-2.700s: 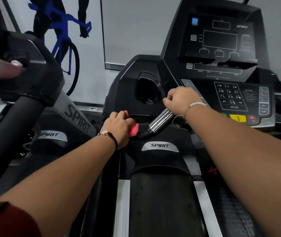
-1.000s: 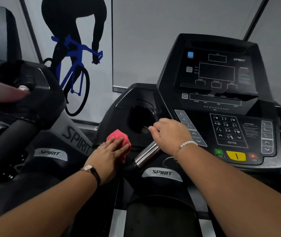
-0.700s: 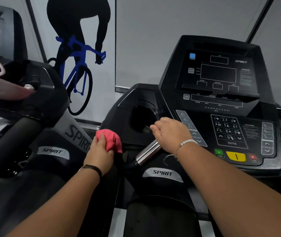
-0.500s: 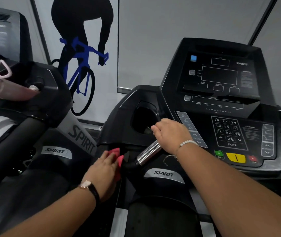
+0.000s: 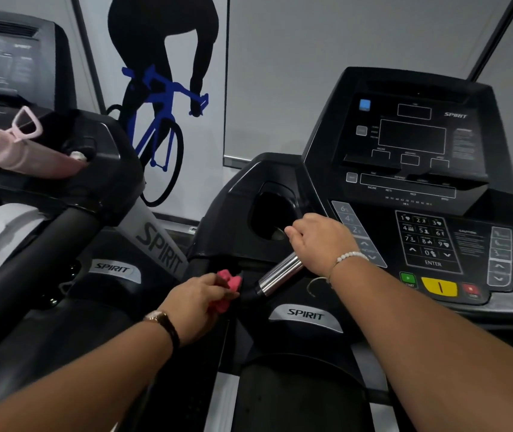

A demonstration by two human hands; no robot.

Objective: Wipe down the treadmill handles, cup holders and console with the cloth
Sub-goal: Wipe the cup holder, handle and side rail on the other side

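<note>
Currently, a bunched pink cloth (image 5: 227, 288) is pinched in the curled fingers of the left hand (image 5: 196, 304) and pressed to the black frame under the cup holder (image 5: 275, 213), at 9 o'clock from the chrome handle (image 5: 280, 273). That handle's upper end is gripped by the closed right hand (image 5: 322, 241), with the console (image 5: 414, 157) at 2 o'clock.

Pale grey wall (image 5: 326, 73) behind, split by dark vertical strips. On a white panel, black cyclist silhouette on blue bicycle (image 5: 158, 107). At left, neighbouring treadmill (image 5: 71, 188) holding pink bottle (image 5: 21, 154). Dim, even light.
</note>
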